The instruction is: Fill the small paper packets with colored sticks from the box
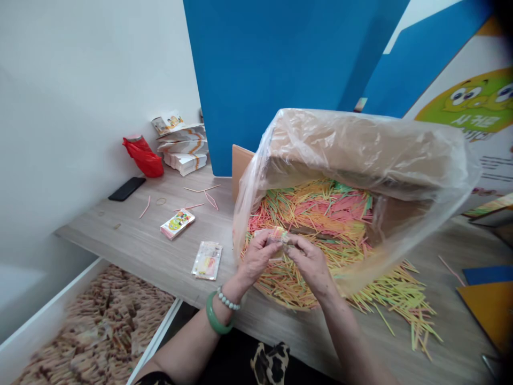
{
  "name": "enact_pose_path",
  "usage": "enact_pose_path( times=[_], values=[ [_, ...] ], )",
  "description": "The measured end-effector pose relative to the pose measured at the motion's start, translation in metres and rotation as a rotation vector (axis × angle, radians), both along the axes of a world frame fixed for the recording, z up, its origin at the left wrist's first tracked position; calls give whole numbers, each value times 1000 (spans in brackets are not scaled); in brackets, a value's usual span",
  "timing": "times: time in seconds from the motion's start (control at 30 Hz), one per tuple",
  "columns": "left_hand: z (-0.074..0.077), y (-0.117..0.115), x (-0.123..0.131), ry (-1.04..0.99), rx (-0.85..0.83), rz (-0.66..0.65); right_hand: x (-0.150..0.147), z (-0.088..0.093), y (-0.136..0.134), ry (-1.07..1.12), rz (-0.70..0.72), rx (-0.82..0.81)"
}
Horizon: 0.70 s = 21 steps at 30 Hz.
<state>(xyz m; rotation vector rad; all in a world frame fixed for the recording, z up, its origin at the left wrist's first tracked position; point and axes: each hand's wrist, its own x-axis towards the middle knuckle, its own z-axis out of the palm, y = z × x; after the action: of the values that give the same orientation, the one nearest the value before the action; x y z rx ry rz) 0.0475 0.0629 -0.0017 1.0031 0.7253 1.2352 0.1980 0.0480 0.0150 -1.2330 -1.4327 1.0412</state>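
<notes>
My left hand (255, 258) pinches a small clear plastic packet (278, 234) with colourful thin sticks showing inside. The fingertips of my right hand (311, 263) close on the packet's other side. Both hands are over the near side of a large carton lined with a clear plastic bag (360, 139). Loose thin sticks (304, 208) in pink, yellow, orange and green fill it. Left of my hands, filled clear packets (207, 260) lie on the table. Behind them is a small printed card pack (177, 223).
Yellow-green sticks (396, 299) spill across the table (152, 246) at right. At the back left are a red bag (143, 156), stacked printed cartons (184, 147) and a black phone (127, 189). A white bin (36, 321) full of packets stands below left. A blue panel (288, 53) rises behind.
</notes>
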Motion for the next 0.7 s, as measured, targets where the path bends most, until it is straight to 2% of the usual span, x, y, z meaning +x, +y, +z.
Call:
enact_pose_path(
  times=[0.17, 0.33, 0.43, 0.57, 0.7],
  values=[
    [-5, -3, -12, -5, -15, -36, -6, -8, -1, 169, -94, 8],
    [-2, -10, -20, 1, -5, -74, -13, -8, -4, 319, -80, -90],
    [4, -21, -24, 75, 50, -16, -22, -12, -14, 346, -53, -129],
    [8, -40, -37, 204, 138, 81, -34, -26, -30, 356, 47, -193],
    [1, -56, -50, 177, 54, 76, -43, -36, -39, 189, 215, -230]
  ],
)
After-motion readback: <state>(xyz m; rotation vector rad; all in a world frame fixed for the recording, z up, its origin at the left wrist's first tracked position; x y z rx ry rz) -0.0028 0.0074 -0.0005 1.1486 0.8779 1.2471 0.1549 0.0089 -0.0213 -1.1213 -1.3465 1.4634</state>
